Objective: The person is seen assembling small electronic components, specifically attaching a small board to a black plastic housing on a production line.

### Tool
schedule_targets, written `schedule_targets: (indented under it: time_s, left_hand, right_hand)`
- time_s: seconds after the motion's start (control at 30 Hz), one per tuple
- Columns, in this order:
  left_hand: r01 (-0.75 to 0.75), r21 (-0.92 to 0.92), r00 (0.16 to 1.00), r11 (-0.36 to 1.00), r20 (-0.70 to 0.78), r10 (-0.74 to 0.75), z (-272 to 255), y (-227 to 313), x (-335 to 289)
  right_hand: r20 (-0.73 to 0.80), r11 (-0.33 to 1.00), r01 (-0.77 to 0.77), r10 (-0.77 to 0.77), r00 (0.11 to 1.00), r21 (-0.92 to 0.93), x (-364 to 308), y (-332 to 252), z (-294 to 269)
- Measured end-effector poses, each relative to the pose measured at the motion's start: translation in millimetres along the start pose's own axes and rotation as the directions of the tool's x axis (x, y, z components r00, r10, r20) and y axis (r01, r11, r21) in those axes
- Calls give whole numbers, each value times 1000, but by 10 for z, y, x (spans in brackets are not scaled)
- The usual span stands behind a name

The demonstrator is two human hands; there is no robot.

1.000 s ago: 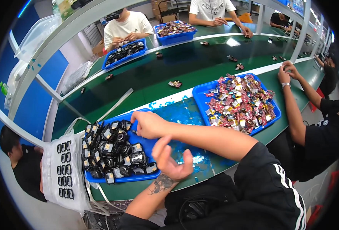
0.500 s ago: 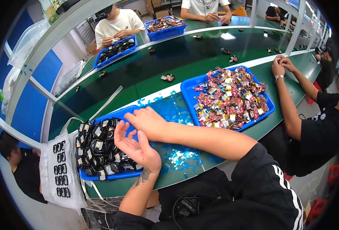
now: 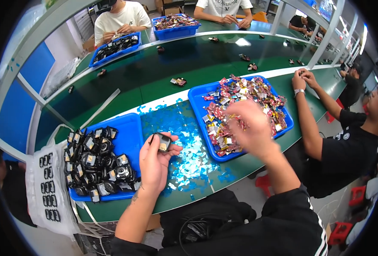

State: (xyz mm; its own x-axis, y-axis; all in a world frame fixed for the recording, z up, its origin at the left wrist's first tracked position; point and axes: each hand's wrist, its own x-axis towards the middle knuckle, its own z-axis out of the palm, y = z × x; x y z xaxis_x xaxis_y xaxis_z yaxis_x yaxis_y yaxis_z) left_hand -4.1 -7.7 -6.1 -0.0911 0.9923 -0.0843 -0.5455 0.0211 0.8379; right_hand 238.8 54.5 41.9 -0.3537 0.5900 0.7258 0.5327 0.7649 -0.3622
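Note:
My left hand is closed around a small black casing shaped like a watch body, its pale inside facing up. That hand stands over a patch of small blue film pieces strewn on the green table, just right of a blue tray heaped with similar black casings. Over the other blue tray, full of small flat red, white and yellow parts, hovers my right hand. Motion smears its fingers, so whether it holds one of the parts cannot be made out.
A clear plastic tray sheet with rows of small black pieces hangs at the table's left end. Beyond the white rail, a dark green belt carries scattered parts. A co-worker's hands work close on the right; others sit across.
My left hand now holds a black casing beside the casing tray. My right hand has swung right, from above the casings to the tray of red and white parts. The view has shifted slightly.

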Motion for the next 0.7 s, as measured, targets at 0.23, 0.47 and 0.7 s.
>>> schedule_targets:
  time_s: [0.23,0.47,0.7]
  left_hand:
    - [161,-28,979,987,133,-156,68,-34,84]
    - [86,-7,989,996,120,-85,1,-23,52]
    - [-6,84,999,996,45,3,8,-113,30]
  right_hand:
    - [200,913,-230,309,930,-337,-313,838,-691]
    - [287,924,-246,331,899,-294,-233,956,-689]
    - [23,850,-518,518,855,97,-212,1031,-739]
